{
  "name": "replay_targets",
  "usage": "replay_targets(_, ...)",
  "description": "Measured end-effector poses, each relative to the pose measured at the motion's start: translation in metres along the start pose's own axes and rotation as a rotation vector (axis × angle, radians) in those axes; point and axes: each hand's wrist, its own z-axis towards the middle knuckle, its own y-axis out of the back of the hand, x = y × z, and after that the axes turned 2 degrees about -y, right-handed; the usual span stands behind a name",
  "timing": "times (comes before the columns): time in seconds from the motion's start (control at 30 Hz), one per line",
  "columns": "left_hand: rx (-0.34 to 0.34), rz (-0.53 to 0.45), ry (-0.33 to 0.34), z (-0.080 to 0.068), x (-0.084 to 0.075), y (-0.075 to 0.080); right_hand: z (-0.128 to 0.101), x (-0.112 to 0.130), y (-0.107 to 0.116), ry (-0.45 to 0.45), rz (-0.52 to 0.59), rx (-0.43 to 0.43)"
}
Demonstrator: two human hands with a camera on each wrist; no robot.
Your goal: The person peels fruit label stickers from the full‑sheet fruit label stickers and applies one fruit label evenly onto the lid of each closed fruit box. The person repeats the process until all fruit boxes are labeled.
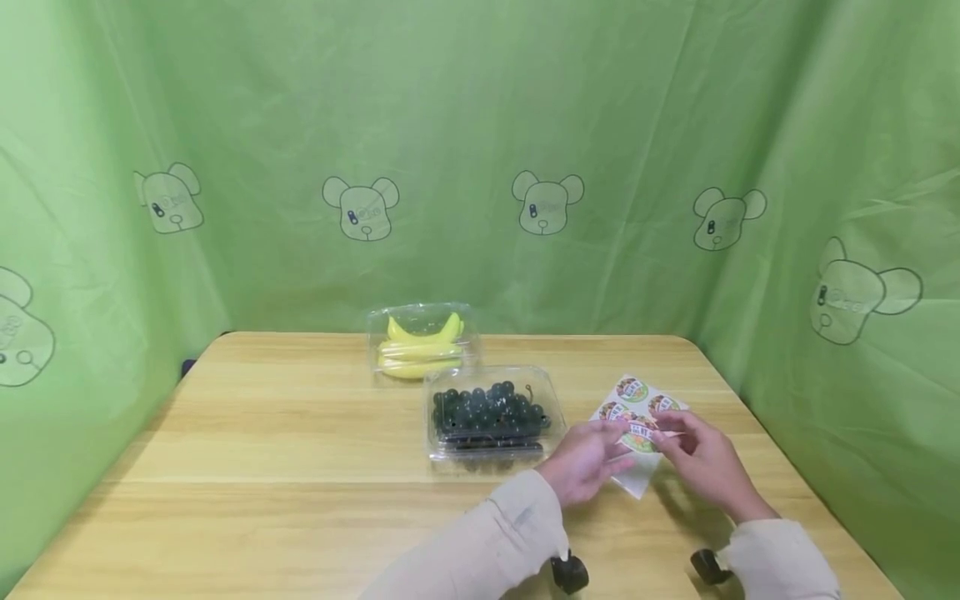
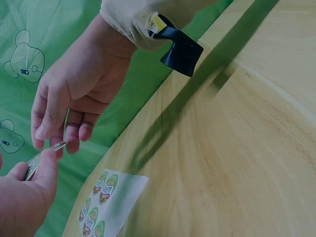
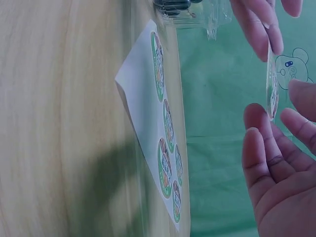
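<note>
A sticker [image 3: 272, 89] is being held in mid-air above the right part of the table [image 1: 300, 442], directly between the two hands, with its printed face being presented to the head view. In the right wrist view it is being seen edge-on, so that a thin strip is being shown, running from the fingertips of one hand to those of the other. The governing relation is being judged as this crosswise span: the sticker is lying to the right of the left hand [image 1: 587, 462] and to the left of the right hand [image 1: 708, 462]. The left hand is the nearer, one edge being pinched between its thumb and fingers. At the opposite edge the right fingers are being held bent and parted; whether that edge is being gripped or merely approached cannot be told. Below the hands, a sheet [image 3: 136, 74] of further stickers is lying askew on the table, one corner being pointed toward the person. To the left, the grape box [image 1: 480, 375] is standing close beside the left hand, its long side being aligned crosswise. Beyond it, farther left, the banana box [image 1: 420, 311] is standing near the back edge.
</note>
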Motion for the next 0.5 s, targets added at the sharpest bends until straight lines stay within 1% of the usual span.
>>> replay_targets(0.17,-0.004,-0.007,-0.01,0.0,-0.007,-0.001,0.002,0.001,0.0,-0.014,0.012,-0.013)
replay_targets(0.37,-0.002,-0.017,-0.01,0.001,-0.011,0.001,0.002,0.003,0.0,-0.051,0.076,0.01)
replay_targets(0.5,0.014,-0.019,-0.007,0.001,-0.013,0.001,0.002,0.004,-0.001,-0.042,0.084,-0.004)
